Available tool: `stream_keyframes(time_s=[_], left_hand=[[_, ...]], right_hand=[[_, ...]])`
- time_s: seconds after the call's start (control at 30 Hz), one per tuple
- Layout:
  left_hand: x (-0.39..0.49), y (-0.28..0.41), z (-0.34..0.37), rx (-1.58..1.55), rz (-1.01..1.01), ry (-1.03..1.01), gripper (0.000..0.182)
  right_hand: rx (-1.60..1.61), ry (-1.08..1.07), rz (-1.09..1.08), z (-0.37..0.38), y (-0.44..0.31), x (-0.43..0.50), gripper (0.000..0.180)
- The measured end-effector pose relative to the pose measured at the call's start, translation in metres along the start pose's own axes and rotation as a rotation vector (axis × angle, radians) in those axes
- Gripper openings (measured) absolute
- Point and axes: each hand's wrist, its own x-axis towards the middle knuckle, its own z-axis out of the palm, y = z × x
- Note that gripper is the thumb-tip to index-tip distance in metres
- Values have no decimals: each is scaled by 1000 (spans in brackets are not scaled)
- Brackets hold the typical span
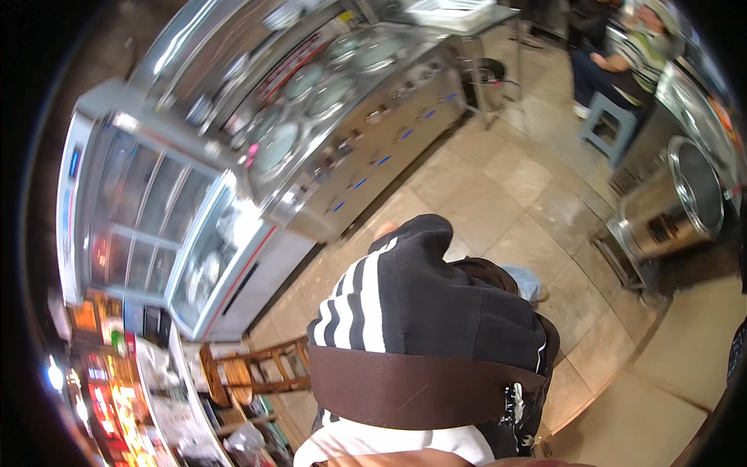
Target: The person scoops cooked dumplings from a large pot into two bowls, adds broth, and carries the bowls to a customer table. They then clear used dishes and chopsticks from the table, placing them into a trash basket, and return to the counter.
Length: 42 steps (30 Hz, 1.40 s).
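A striped black sleeve (362, 298) reaches forward from my body. Past its far edge only a small patch of my left hand (385, 229) shows, with the fingers hidden behind the cloth. Whether that hand holds anything cannot be seen. My right hand is out of view. A wide brown band (420, 388) crosses my chest over the black jacket. Beyond the left hand stands a stainless-steel cooking counter (373, 152) with several round lidded wells (277, 146) sunk into its top.
Left of the counter is a glass-fronted display cabinet (204, 262). Close by stands a wooden chair (262, 368). A large steel pot (671, 204) is at the right. Farther off, a person (636, 58) sits on a grey plastic stool (610, 125). A white crate (452, 14) rests on a table.
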Motion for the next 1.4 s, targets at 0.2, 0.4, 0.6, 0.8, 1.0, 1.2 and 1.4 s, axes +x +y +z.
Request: stream_keyframes(time_s=[0.2,0.4,0.6,0.8,1.0,1.2,1.4], left_hand=[[26,308,34,-104,187,-300,19],[-222,675,205,386,851,-948,34],[-533,661,357,678,835,-1721,71],[-740,572,460,-159,-78,-1425,78],[-828,612,535,-12,-37,-1450,53],[-914,623,652,359,361,-1553,30],[-1043,614,720,44,1028,-1568,28]], right_hand=[[-18,306,10,-58,-52,19,19],[-3,673,329,-143,-75,34,15],[-191,1258,386,-250,-90,-3,14],[-754,1740,98,-430,-86,-61,21],[-758,1373,314,-557,-52,-95,20],[-571,1519,459,-606,-8,-136,28],[-369,1690,733,-645,19,-169,29]])
